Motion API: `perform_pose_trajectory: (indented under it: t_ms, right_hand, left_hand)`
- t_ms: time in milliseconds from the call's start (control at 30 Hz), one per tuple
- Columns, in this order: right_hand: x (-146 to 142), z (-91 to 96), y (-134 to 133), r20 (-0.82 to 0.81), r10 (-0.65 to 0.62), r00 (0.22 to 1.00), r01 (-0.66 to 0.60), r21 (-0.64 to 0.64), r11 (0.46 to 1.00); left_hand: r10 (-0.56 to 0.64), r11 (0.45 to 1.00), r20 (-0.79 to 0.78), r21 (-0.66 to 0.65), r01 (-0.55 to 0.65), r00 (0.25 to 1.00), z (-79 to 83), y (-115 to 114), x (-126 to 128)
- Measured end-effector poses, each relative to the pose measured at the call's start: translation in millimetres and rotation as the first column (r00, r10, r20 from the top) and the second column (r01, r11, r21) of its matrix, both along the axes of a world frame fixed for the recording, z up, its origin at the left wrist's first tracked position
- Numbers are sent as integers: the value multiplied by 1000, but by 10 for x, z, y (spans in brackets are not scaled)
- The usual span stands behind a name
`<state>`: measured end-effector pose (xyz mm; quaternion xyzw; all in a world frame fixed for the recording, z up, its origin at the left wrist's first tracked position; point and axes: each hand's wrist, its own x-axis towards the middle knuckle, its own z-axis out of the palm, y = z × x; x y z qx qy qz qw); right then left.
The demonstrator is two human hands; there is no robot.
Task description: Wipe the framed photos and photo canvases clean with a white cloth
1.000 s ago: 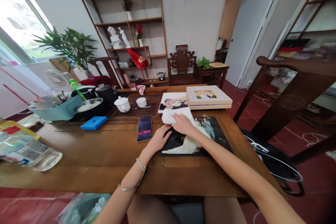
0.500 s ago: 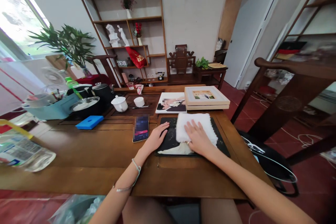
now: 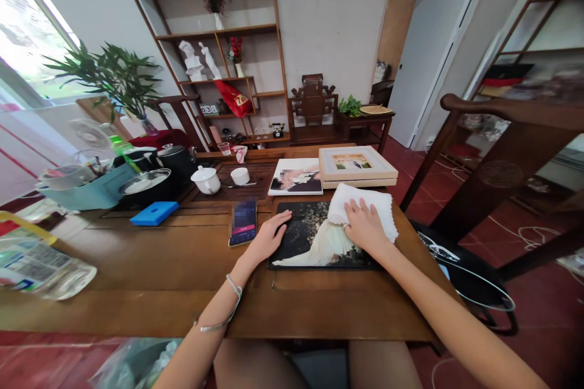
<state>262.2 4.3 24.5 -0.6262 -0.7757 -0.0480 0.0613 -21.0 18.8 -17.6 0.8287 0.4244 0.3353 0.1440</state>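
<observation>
A large dark photo print (image 3: 310,237) lies flat on the wooden table (image 3: 182,267) in front of me. My right hand (image 3: 365,228) presses flat, fingers spread, on a white folded cloth (image 3: 371,206) at the print's right side. My left hand (image 3: 269,237) rests with fingers stretched out on the print's left edge, holding it down. A phone (image 3: 243,222) lies just left of that hand.
Behind the print lie a second photo (image 3: 296,176) and a stack of pale picture frames (image 3: 356,165). A tea tray with a white teapot (image 3: 205,180), cup, black kettle and blue box (image 3: 154,213) fills the left. A dark wooden chair (image 3: 502,152) stands at right.
My right hand slid the white cloth from the print's upper left across to its right side. My left hand stayed on the left edge.
</observation>
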Motion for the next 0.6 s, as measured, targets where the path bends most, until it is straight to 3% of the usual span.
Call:
perform_pose_trajectory:
  t_ms: [100,167,233,300,367,400,467,533,600]
  right_hand:
    - [-168,-43,-135,24,22,999,-22,9,1000]
    - [-306,-71,-251,22,165,986,-165,0,986]
    - [-412,-85,-343,-8,398,917,-398,-12,917]
    - [-457,-82,-376,-54,597,801,-598,-17,801]
    - [-433,-67,-338,-95,668,739,-672,-22,740]
    - [-398,-57,-296,-104,651,752,-657,-28,754]
    - [-293,-33,-189,-84,523,848,-528,-46,848]
    - [-165,-2,-84,-18,297,955,-298,-48,953]
    - [-54,34,-19,35,74,997,-73,-22,997]
  left_hand:
    - [2,1000,12,1,-2,1000,-3,2,3]
    - [4,1000,11,4,-4,1000,13,-2,8]
    - [3,1000,2,1,-3,1000,41,-11,16]
    - [-6,1000,-10,-9,6,1000,72,-20,25]
    - [-13,1000,-16,-20,12,1000,91,-27,29]
    - [-10,1000,-16,-22,10,1000,93,-28,29]
    - [-1,1000,-11,-17,1,1000,82,-27,22]
    - [2,1000,-6,-11,-2,1000,60,-21,12]
    - [3,1000,-3,-9,-3,1000,38,-14,4]
